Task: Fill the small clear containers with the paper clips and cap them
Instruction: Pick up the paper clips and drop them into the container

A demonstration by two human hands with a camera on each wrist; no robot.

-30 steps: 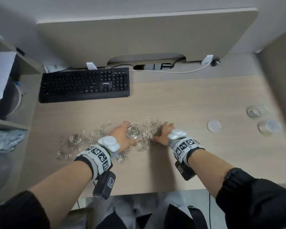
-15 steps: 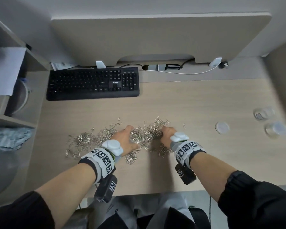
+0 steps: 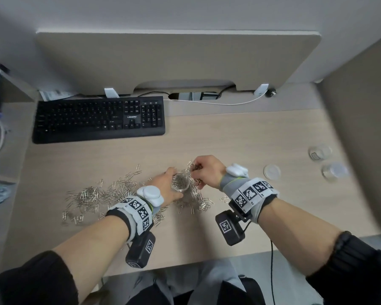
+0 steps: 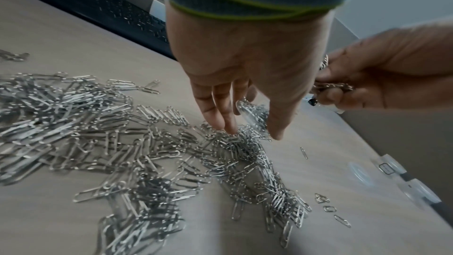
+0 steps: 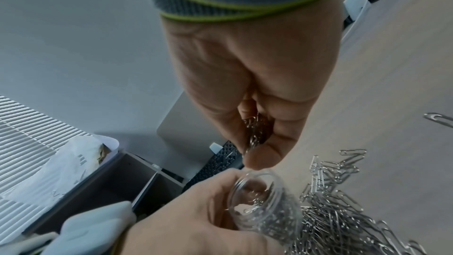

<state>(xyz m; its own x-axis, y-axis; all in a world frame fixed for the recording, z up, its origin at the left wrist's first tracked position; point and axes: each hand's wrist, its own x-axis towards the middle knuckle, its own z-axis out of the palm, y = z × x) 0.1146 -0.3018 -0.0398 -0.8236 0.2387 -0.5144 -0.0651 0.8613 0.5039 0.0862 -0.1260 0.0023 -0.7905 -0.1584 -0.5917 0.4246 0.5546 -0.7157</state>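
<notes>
Fingers of the right hand [image 5: 255, 88] are bunched tight against the thumb, pinching a small clump of silver wire paper clips [image 5: 253, 133] directly above the mouth of the small clear round plastic container [image 5: 263, 199]. That height and position make sense as a drop: let go there and the clips should fall inside rather than onto the pale wood-grain desk [image 3: 240, 139].

The left hand [image 3: 166, 187] curls round the container's wall, thumb on one side and fingers on the other, keeping it tipped toward the right hand with the opening bare. The jar already looks fairly well loaded with clips, though how near the brim I cannot say. It sits low over the big loose heap of silver paper clips [image 4: 117, 143], probably so that spills land back in the pile and the next pinch is a short reach.

Off to the right, well apart from the work, lies a flat round translucent cap [image 3: 271, 171], likely this jar's lid, parked out of the way. Beyond it stand two more small clear containers [image 3: 319, 152]; they are too blurred to tell what they hold. A black computer keyboard [image 3: 99, 118] sits at the back of the desk, clear of everything
</notes>
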